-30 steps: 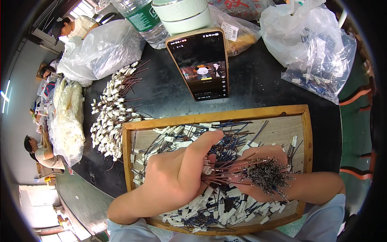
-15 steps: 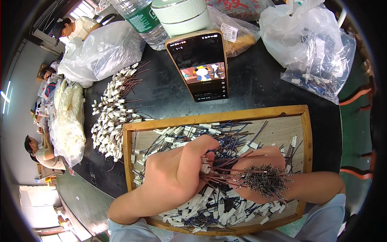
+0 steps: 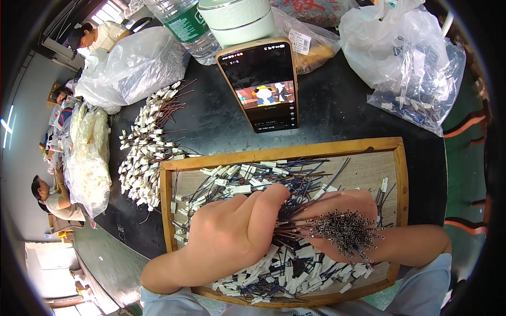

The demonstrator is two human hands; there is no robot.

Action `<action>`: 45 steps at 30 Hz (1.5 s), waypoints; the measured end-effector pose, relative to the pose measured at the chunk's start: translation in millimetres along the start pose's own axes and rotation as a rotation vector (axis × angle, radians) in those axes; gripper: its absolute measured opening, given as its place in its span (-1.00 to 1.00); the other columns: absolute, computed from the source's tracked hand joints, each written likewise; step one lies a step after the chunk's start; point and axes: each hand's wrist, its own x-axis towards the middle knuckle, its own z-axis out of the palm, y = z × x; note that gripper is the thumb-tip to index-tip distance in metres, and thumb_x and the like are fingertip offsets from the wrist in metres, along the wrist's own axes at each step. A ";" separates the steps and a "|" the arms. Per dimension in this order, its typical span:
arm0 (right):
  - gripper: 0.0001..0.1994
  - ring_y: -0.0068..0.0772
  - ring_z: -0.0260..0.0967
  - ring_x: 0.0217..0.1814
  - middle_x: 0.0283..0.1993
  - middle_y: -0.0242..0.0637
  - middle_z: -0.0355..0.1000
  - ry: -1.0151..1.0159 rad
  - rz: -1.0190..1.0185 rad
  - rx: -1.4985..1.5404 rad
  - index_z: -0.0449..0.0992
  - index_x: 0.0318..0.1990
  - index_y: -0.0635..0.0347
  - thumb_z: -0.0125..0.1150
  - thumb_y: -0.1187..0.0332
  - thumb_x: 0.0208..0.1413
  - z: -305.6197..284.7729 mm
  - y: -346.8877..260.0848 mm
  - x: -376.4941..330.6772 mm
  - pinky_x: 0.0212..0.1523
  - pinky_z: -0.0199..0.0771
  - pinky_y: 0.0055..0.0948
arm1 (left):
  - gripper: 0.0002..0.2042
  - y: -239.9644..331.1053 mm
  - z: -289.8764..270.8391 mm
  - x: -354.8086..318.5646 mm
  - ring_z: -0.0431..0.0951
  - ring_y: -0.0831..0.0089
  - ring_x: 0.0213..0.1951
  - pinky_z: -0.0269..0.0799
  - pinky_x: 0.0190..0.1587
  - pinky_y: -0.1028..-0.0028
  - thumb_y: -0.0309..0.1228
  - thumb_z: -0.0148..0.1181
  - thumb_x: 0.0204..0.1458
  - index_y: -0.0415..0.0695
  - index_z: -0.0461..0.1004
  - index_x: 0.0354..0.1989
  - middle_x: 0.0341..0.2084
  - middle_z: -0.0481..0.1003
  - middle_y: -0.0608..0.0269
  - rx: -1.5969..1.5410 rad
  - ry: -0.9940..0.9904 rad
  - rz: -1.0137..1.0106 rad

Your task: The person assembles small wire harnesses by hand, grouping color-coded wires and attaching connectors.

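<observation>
A thick bundle of thin dark wires (image 3: 345, 234) is held over the tray, its many stripped tips pointing to the right. My left hand (image 3: 229, 226) is closed around the left end of the bundle, and its fingers hide the wire ends there. My right hand (image 3: 342, 205) lies under and around the tip end, with the wires crossing it; the bundle hides part of its fingers. Below both hands, loose wires with white plastic connectors (image 3: 287, 271) fill a wood-framed tray (image 3: 284, 152).
Left of the tray lies a pile of connector wires (image 3: 142, 163), with clear plastic bags (image 3: 89, 158) beyond. A phone (image 3: 263, 89) stands behind the tray, near a water bottle (image 3: 190, 26) and green container (image 3: 237, 21). Another bag (image 3: 411, 58) sits far right. People sit at the left.
My left hand has closed further over the bundle's left end, covering white connectors that showed before. My right hand has shifted slightly, and the wire tips are tilted a little differently.
</observation>
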 end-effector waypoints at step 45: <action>-0.81 -0.49 0.50 -0.25 -0.25 -0.25 0.53 0.292 0.234 0.184 0.53 -0.25 0.30 0.32 0.49 -0.06 9.2 0.1 1.9 -0.24 0.49 -0.52 | -0.78 -18.1 -17.8 4.9 0.49 0.45 -0.61 0.35 -0.57 0.53 -0.63 0.15 -0.19 -0.23 0.47 -0.28 -0.58 0.49 0.21 -0.266 -0.129 -0.171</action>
